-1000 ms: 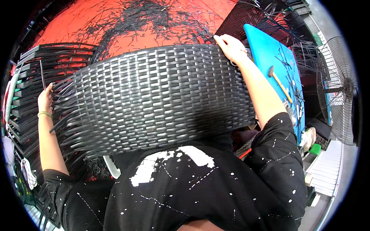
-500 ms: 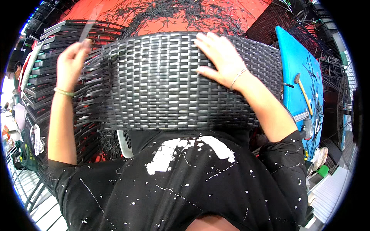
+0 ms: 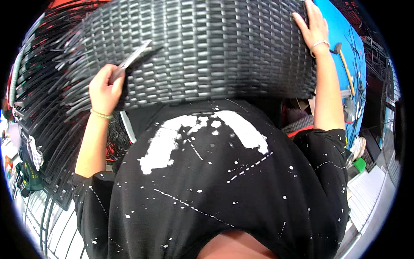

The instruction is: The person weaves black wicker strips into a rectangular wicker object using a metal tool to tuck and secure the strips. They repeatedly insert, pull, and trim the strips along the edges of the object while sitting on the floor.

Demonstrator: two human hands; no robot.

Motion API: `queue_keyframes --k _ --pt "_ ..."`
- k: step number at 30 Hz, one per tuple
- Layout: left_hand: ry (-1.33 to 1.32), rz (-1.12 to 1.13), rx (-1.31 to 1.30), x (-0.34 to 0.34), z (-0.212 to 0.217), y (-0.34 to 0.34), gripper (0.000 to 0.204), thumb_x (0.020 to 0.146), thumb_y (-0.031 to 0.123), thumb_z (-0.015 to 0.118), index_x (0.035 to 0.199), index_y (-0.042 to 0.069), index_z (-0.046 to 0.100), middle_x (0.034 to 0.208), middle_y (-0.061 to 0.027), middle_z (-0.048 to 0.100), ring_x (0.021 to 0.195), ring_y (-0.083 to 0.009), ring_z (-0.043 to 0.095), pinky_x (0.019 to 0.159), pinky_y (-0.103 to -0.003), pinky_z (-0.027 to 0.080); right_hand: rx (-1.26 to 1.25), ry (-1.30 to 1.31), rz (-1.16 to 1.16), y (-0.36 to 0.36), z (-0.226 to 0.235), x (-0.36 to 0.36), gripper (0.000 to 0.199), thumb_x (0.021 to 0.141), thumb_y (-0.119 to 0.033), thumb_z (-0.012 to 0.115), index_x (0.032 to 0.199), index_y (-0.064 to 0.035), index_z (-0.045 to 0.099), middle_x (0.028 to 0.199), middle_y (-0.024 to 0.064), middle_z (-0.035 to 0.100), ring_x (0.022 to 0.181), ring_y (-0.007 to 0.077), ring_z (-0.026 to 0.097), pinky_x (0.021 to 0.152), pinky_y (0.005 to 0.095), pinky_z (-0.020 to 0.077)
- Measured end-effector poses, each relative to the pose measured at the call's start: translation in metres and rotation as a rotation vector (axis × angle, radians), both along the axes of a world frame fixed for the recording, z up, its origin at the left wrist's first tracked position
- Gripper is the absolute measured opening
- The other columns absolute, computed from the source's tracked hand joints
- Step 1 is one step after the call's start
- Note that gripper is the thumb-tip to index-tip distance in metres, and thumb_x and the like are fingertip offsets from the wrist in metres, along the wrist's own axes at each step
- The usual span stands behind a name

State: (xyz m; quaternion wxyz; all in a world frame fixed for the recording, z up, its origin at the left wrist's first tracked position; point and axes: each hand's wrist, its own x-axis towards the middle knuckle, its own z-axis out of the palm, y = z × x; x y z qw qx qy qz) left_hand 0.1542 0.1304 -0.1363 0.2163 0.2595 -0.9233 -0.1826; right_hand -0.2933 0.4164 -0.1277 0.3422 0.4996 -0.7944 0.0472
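A black woven rattan panel lies across in front of me, its loose strands fraying out at the left edge. My left hand is closed around a knife whose silvery blade points up and right over the weave. Whether the blade touches the panel I cannot tell. At the panel's far right edge, my right hand lies flat with its fingers stretched out; nothing is held in it.
To the right stands a blue board or tabletop bearing a hammer with a wooden handle and scattered dark strips. Many long black strands hang and bend at the left. A small green object sits at the lower right.
The panel now sits higher in the picture. My left hand has come right and down, bringing the knife over the weave. My right hand has moved right, from the panel's top to its right edge.
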Motion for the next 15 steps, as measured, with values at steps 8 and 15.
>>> queue_keyframes --k 8,15 --pt "0.078 0.017 0.020 0.022 -0.006 0.001 0.011 0.080 0.005 0.066 0.088 0.005 0.060 0.068 -0.0007 0.052 0.058 -0.0063 0.043 0.054 -0.022 0.038 -0.254 -0.616 -0.144 0.092 -0.061 0.006 0.074 0.088 -0.049 0.054 0.138 0.0008 0.033 0.139 0.0230 0.038 0.129 0.0350 0.037 0.108 0.0382 0.0269" --pt "0.259 0.319 0.294 0.055 -0.016 -0.022 0.018 0.094 0.013 0.055 0.083 0.000 0.055 0.075 0.0042 0.046 0.069 -0.0030 0.039 0.062 -0.017 0.034 -0.455 -0.604 -0.173 0.141 -0.021 0.043 0.046 0.089 -0.035 0.058 0.122 -0.0030 0.053 0.127 0.0171 0.051 0.120 0.0296 0.047 0.102 0.0356 0.0353"
